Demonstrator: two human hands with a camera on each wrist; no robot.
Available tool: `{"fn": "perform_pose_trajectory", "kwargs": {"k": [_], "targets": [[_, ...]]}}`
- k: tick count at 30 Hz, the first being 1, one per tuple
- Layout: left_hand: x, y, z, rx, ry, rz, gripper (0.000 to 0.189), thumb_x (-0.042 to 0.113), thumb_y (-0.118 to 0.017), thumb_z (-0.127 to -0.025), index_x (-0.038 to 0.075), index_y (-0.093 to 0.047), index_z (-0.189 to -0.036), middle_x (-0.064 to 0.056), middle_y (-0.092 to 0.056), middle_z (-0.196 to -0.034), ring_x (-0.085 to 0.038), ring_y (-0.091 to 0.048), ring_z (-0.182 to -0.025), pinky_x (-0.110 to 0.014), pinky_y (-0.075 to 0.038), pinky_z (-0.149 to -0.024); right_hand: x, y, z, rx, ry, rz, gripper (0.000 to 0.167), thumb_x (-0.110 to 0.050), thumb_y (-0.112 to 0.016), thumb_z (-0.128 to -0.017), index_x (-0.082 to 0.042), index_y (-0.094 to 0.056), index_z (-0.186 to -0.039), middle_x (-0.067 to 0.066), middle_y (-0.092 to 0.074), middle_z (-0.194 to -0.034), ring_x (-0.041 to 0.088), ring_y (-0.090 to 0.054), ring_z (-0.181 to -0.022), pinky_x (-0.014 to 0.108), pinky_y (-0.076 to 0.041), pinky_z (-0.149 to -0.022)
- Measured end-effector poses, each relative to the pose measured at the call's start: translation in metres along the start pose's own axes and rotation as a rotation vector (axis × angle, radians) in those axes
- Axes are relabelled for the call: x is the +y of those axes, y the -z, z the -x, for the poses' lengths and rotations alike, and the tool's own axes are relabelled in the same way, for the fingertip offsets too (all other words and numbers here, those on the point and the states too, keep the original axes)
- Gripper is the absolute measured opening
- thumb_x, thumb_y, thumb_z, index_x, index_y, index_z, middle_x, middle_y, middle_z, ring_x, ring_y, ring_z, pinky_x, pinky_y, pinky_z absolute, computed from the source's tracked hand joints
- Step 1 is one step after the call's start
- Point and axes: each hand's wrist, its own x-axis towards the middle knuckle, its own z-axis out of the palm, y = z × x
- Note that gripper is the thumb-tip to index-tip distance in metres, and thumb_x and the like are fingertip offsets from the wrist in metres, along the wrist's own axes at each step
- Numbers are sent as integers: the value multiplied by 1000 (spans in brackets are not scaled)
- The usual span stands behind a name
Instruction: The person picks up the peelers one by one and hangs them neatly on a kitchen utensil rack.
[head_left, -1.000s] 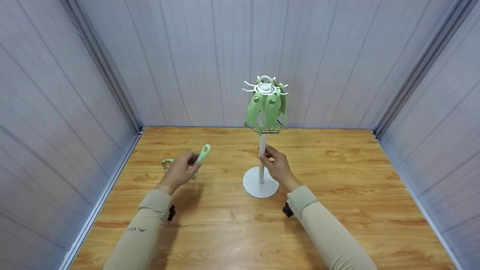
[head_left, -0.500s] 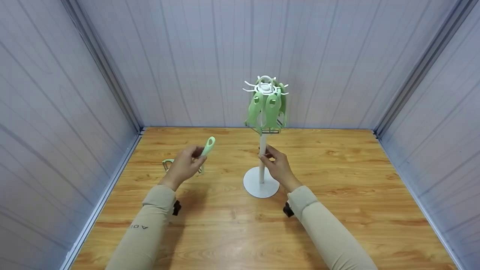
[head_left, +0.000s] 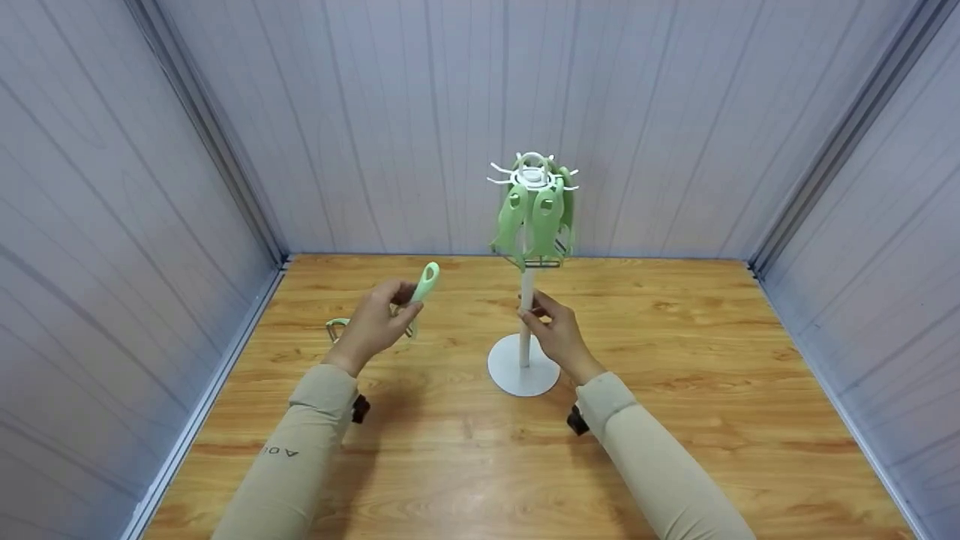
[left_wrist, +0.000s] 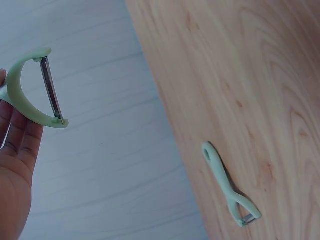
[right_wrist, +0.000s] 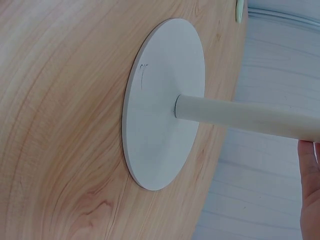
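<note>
My left hand grips a light green peeler above the table, its holed handle end pointing up. In the left wrist view, the held peeler's curved head and metal blade stick out beyond the fingers. My right hand holds the pole of a white stand between thumb and fingers, above its round base. Several green peelers hang by their handle holes from the stand's hooks, heads down. Some front and left hooks at the top are bare.
Another green peeler lies on the wooden table, partly hidden behind my left hand in the head view. Pale panelled walls enclose the table at the back and both sides.
My left hand has moved to the right and farther forward with the peeler, drawing closer to the stand. My right hand keeps its hold on the pole.
</note>
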Motion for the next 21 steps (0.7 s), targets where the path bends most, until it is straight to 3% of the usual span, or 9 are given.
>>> {"fn": "perform_pose_trajectory", "kwargs": {"k": [6,15,21], "targets": [[12,2,-7,14,-51,4,22,11,-72,-106,2,-71,-126,-13,-73,-113,-26,-68,-103,-47,-58,-93,0,0,1,3,1,10,29,-9,-67,-108,1,-70,-135,17,-74,-111,18,-69,-97,32,-65,-84],[31,4,-18,48,-183,12,23,5,-74,-104,-1,-71,-125,-15,-73,-111,-24,-67,-98,-50,-59,-87,-2,1,1,-3,-43,-8,30,-12,-67,-109,-2,-71,-137,15,-74,-115,19,-67,-100,39,-64,-88],[46,6,-26,88,-228,22,22,5,-75,-103,-2,-72,-123,-15,-73,-109,-23,-67,-96,-45,-59,-86,-2,1,1,3,-36,13,29,-13,-68,-108,-2,-72,-135,15,-75,-115,20,-68,-101,42,-65,-88]]}}
